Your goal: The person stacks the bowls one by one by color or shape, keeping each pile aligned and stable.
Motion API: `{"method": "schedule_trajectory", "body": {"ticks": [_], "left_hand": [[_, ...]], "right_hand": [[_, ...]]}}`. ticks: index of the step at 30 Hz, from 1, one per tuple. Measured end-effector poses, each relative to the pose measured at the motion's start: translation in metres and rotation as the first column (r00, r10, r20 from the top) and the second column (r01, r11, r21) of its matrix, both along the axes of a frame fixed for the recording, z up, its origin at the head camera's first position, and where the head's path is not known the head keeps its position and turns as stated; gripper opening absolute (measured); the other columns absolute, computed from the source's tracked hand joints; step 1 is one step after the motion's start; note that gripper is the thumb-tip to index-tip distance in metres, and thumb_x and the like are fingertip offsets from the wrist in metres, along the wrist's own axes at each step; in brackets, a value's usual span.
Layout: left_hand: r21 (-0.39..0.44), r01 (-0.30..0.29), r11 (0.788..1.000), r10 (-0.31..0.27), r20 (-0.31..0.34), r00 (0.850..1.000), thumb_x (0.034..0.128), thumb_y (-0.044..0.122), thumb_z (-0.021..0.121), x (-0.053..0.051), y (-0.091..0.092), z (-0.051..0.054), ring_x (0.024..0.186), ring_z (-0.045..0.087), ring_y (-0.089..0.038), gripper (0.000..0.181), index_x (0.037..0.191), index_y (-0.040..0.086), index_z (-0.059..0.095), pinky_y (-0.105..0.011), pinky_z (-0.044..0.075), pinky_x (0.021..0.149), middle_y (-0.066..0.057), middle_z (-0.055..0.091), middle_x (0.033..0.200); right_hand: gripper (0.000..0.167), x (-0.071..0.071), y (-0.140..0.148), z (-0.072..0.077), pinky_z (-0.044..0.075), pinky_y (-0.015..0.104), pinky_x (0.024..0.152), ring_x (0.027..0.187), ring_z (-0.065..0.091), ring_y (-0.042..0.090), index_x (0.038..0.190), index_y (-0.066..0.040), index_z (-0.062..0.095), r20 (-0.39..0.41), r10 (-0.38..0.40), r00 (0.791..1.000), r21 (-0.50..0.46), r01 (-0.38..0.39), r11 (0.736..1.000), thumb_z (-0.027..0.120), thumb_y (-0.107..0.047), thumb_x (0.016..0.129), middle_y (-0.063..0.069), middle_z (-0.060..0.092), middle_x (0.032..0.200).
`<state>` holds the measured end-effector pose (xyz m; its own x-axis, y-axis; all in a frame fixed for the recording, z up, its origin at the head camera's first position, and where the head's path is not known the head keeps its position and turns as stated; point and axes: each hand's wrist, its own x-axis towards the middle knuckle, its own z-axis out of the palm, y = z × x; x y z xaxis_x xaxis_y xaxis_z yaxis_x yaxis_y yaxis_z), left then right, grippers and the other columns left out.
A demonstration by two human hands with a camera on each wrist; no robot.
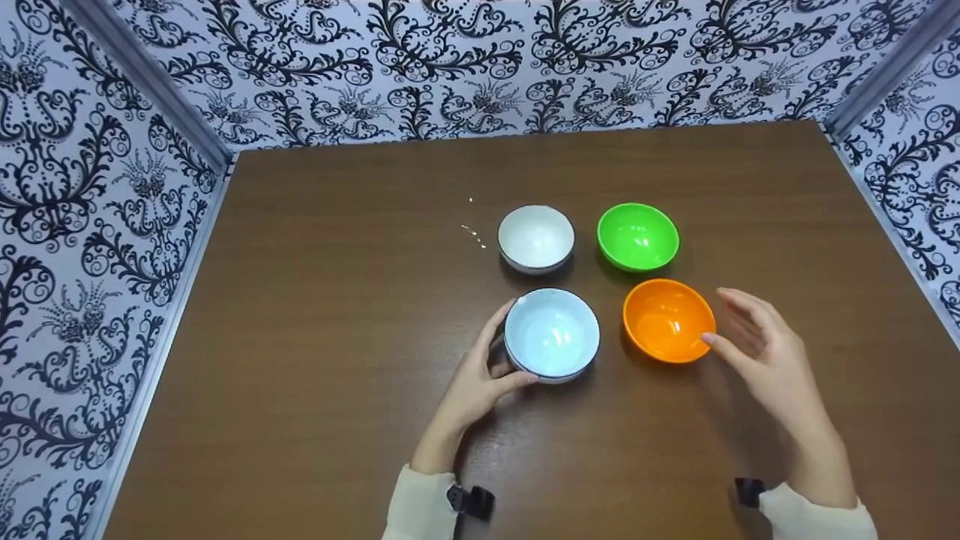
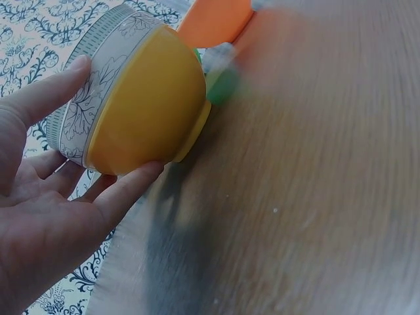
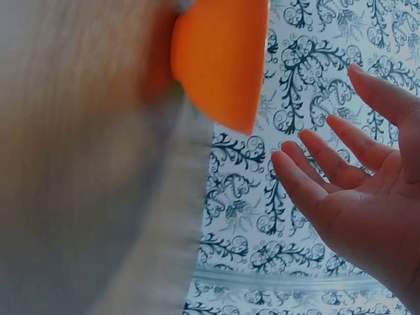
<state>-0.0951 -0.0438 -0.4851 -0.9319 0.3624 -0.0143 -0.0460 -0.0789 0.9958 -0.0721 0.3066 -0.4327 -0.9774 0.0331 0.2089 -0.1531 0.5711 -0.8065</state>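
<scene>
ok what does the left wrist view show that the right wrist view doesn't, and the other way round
Only the left wrist view shows the left hand gripping a yellow-bottomed bowl with a leaf-patterned band above; that view doesn't settle whether this is one bowl or two nested.

Only the right wrist view clearly shows the right hand, holding nothing, with a gap between it and the orange bowl.

Both show the orange bowl's outside, the partly blurred table and the black-and-white patterned wall.

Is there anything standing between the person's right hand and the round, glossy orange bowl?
Nothing visible does. The right wrist view shows an unblocked gap between the right hand and the orange bowl. In the head view, the round, glossy green bowl stands beyond, outside this path.
</scene>
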Motion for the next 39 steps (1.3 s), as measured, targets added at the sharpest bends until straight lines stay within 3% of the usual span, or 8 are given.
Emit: {"method": "schedule_trajectory", "body": {"ticks": [5,9,16,18,22,25,29,39], "left_hand": [[0.002,0.007,1.0,-0.007,-0.004,1.0,0.0778,0.004,0.084,-0.001,0.001,0.001,0.148,0.033,-0.028,0.098,0.157,0.024,0.029,-0.038,0.051,0.105,-0.005,0.03,0.162],[-0.019,0.007,1.0,-0.007,0.001,1.0,0.0786,0.008,0.084,-0.001,0.001,0.001,0.149,0.032,-0.027,0.098,0.157,0.026,0.029,-0.036,0.051,0.105,-0.004,0.029,0.163],[-0.015,0.004,1.0,-0.004,0.013,1.0,0.0787,0.007,0.083,0.0,0.001,0.001,0.148,0.033,-0.027,0.097,0.157,0.027,0.03,-0.036,0.051,0.104,-0.004,0.029,0.163],[-0.006,0.002,1.0,-0.002,0.015,1.0,0.0784,0.006,0.083,0.0,0.001,0.001,0.148,0.033,-0.027,0.097,0.157,0.027,0.03,-0.036,0.051,0.105,-0.003,0.029,0.163],[0.006,-0.003,1.0,0.003,0.012,1.0,0.0779,0.003,0.083,0.0,0.001,0.0,0.148,0.033,-0.027,0.097,0.157,0.026,0.03,-0.036,0.05,0.105,-0.004,0.029,0.163],[0.003,-0.002,1.0,0.002,0.012,1.0,0.078,0.003,0.083,0.0,0.002,0.0,0.148,0.032,-0.026,0.098,0.157,0.025,0.03,-0.037,0.05,0.106,-0.004,0.029,0.163],[-0.001,-0.002,1.0,0.002,0.017,1.0,0.0783,0.003,0.083,0.0,0.001,0.001,0.149,0.032,-0.026,0.098,0.158,0.023,0.029,-0.038,0.05,0.107,-0.004,0.029,0.163],[0.02,0.001,1.0,-0.001,-0.002,1.0,0.0786,0.003,0.083,0.002,0.0,-0.001,0.146,0.036,-0.028,0.097,0.157,0.025,0.03,-0.037,0.052,0.103,-0.006,0.031,0.161]], "right_hand": [[0.065,0.002,0.003,-0.006,0.037,-0.003,0.094,0.119,0.044,-0.016,0.146,0.0,0.044,0.05,0.0,0.999,0.017,-0.001,1.0,0.074,-0.005,0.088,0.022,0.047,0.143],[0.076,0.002,0.003,-0.012,0.039,-0.002,0.094,0.12,0.046,-0.011,0.152,0.002,0.032,0.113,0.016,0.993,-0.025,-0.013,1.0,0.074,-0.008,0.089,0.029,0.042,0.148],[0.09,0.001,0.003,-0.018,0.04,-0.003,0.089,0.131,0.046,0.03,0.157,0.001,0.017,0.21,0.025,0.977,-0.043,-0.016,0.999,0.075,-0.011,0.089,0.029,0.031,0.155],[0.091,0.0,0.002,-0.019,0.04,-0.004,0.088,0.131,0.044,0.034,0.157,0.0,0.014,0.23,0.024,0.973,-0.048,-0.013,0.999,0.074,-0.011,0.089,0.029,0.029,0.156],[0.094,0.0,0.001,-0.023,0.04,-0.003,0.087,0.123,0.045,0.003,0.158,-0.001,0.008,0.265,0.028,0.964,-0.091,-0.004,0.996,0.073,-0.01,0.091,0.029,0.027,0.156],[0.096,0.001,0.0,-0.025,0.04,-0.004,0.086,0.127,0.045,0.012,0.159,-0.001,0.002,0.311,0.038,0.95,-0.154,0.011,0.988,0.07,-0.01,0.092,0.031,0.021,0.157],[0.098,0.002,-0.001,-0.026,0.038,-0.005,0.085,0.137,0.032,0.049,0.159,-0.002,-0.005,0.373,0.038,0.927,-0.175,0.03,0.984,0.069,-0.016,0.094,0.034,0.015,0.159],[0.101,-0.001,0.0,-0.032,0.037,-0.004,0.087,0.137,0.037,0.039,0.158,-0.005,-0.012,0.454,0.058,0.889,-0.172,0.024,0.985,0.066,-0.024,0.097,0.03,0.011,0.163]]}}
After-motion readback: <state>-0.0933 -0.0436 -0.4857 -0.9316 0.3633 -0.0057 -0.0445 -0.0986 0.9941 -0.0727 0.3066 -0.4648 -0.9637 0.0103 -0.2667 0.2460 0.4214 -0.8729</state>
